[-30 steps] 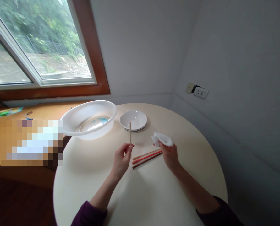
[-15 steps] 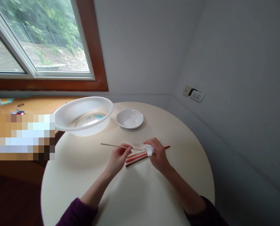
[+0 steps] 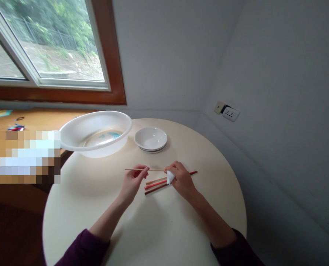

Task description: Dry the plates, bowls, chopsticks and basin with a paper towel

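Note:
My left hand (image 3: 133, 180) pinches a pale wooden chopstick (image 3: 156, 170) near its middle and holds it roughly level above the table. Closed around a crumpled white tissue (image 3: 170, 177), my right hand (image 3: 183, 180) has the tissue against the chopstick's right end, which is hidden in it. Beneath the hands lie several more chopsticks: a red one (image 3: 156, 184), a dark brown one (image 3: 155, 190) and a light wooden one (image 3: 154, 181). They slant up to the right, partly covered by my right hand.
A round cream table (image 3: 103, 210) carries everything. Behind my left hand stands a large translucent plastic basin (image 3: 98, 149). A stack of white dishes (image 3: 151, 138) is beside it. To the left is a wooden desk (image 3: 42, 116); a wall socket (image 3: 230, 113) is at the right.
The chopstick's right end has gone from beside the tissue to inside my right hand's grip on it. My right hand has shifted slightly left, and the view has moved a little.

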The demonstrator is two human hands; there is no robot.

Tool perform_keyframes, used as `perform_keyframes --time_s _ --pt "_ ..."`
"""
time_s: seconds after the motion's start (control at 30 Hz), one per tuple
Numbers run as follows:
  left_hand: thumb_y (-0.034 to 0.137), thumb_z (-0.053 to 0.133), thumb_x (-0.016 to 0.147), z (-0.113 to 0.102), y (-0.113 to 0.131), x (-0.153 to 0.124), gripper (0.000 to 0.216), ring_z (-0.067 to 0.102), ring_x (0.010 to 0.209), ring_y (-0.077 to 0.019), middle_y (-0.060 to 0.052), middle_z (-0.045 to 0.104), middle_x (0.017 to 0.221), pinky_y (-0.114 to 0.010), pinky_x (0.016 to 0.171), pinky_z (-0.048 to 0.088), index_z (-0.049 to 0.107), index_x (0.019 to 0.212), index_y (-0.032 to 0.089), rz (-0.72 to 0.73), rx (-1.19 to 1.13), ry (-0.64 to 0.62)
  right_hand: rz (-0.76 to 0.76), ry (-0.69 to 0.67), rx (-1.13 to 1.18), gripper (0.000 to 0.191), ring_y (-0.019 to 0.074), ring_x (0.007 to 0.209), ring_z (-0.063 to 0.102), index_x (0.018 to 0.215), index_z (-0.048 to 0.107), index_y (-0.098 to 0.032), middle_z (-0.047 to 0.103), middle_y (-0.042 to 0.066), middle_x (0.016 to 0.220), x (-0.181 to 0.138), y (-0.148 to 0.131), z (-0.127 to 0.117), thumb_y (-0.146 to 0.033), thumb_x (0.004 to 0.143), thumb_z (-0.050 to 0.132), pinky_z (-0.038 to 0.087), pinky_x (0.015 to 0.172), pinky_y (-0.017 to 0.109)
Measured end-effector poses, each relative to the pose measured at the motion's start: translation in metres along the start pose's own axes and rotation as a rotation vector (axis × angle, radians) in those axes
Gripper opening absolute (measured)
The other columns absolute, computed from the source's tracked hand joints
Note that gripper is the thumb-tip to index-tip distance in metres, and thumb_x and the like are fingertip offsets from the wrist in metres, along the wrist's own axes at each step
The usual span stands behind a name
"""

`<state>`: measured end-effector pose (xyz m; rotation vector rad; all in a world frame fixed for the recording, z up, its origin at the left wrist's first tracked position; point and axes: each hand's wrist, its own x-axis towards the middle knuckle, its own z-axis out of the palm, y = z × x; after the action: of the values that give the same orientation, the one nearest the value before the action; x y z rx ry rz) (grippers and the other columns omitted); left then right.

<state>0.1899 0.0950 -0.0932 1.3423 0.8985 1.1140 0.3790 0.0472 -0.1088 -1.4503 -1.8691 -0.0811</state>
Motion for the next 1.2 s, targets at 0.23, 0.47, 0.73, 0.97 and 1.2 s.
perform_keyframes --time_s 0.23,0.47,0.73,0.97,1.2 --pt "0.037 0.066 0.067 -0.013 -0.009 0.012 0.022 0.055 0.063 -0.0133 -0.002 0.063 0.065 -0.025 0.062 0.042 0.064 0.072 0.015 -0.016 0.104 0.045 0.120 -0.063 -0.198 0.039 0.0206 0.088 0.050 0.090 0.065 -0.019 0.053 0.007 0.091 0.001 0.031 -0.014 0.005 0.067 0.045 0.044 0.076 0.030" --pt "0.024 0.053 0.072 -0.010 -0.025 0.011 0.014 0.056 0.063 -0.0147 -0.002 0.067 0.066 -0.027 0.063 0.042 0.064 0.066 0.017 0.091 0.549 -0.053 0.209 -0.201 -0.240 0.037 0.0184 0.087 0.049 0.080 0.066 -0.022 0.054 0.005 0.092 -0.001 0.043 -0.014 0.004 0.068 0.043 0.042 0.078 0.026" --pt "0.019 0.049 0.072 -0.002 -0.037 0.006 0.016 0.053 0.058 -0.0133 -0.002 0.061 0.061 -0.025 0.057 0.040 0.065 0.071 0.015 0.046 0.613 -0.104 0.248 -0.230 -0.268 0.031 0.0189 0.085 0.048 0.078 0.068 -0.020 0.055 0.007 0.091 -0.002 0.050 -0.014 0.002 0.072 0.045 0.039 0.079 0.027" --pt "0.016 0.050 0.070 -0.001 -0.034 0.006 0.016 0.051 0.057 -0.0131 -0.002 0.060 0.061 -0.026 0.059 0.040 0.065 0.068 0.016 0.087 0.654 -0.133 0.255 -0.268 -0.301 0.033 0.0177 0.084 0.048 0.078 0.069 -0.019 0.055 0.007 0.090 -0.003 0.048 -0.016 0.003 0.071 0.046 0.039 0.077 0.025" --pt "0.019 0.050 0.073 -0.004 -0.028 0.006 0.016 0.054 0.061 -0.0156 -0.004 0.063 0.067 -0.028 0.062 0.042 0.065 0.068 0.017 0.107 0.663 -0.142 0.264 -0.285 -0.291 0.038 0.0179 0.085 0.048 0.079 0.071 -0.019 0.055 0.007 0.088 -0.003 0.047 -0.018 0.007 0.066 0.045 0.039 0.078 0.026"
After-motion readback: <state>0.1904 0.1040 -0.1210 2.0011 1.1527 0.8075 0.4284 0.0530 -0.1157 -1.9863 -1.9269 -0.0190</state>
